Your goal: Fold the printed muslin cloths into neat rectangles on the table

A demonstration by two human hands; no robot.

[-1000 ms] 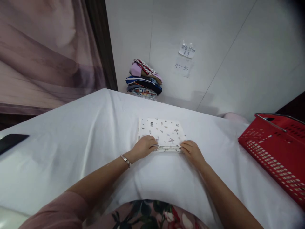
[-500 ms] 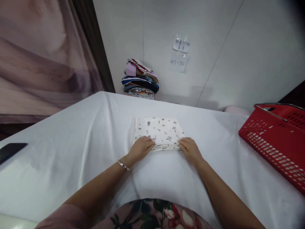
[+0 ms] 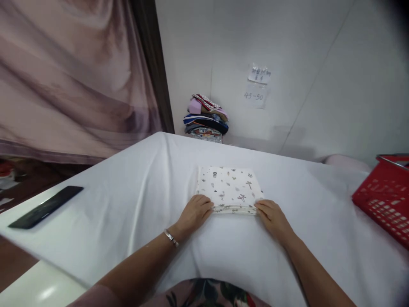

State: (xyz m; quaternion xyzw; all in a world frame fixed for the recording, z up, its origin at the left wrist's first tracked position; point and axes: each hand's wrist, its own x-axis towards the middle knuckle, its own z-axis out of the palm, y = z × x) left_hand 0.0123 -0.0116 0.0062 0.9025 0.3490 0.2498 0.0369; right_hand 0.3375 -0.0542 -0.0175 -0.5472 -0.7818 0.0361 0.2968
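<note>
A white folded cloth (image 3: 228, 186) with a small print of leaves and dragonfly-like figures lies flat on the white-covered table. Its layered folded edge faces me. My left hand (image 3: 197, 209) pinches the near left corner, fingers closed together, with a silver bracelet on that wrist. At the near right corner, my right hand (image 3: 272, 216) has its thumb and fingers closed on the same edge. The parts of the corners inside both grips are hidden.
A red plastic basket (image 3: 383, 200) stands at the table's right side. On the left lies a flat black object, probably a phone (image 3: 46, 207). Beyond the far edge rises a stack of folded fabrics (image 3: 206, 119), against a wall bearing paper signs (image 3: 255, 94). A curtain (image 3: 79, 85) hangs at left.
My view has turned to the left, so everything appears shifted rightward and more of the black object shows. Both hands stay at the cloth's near corners, and the cloth looks unchanged.
</note>
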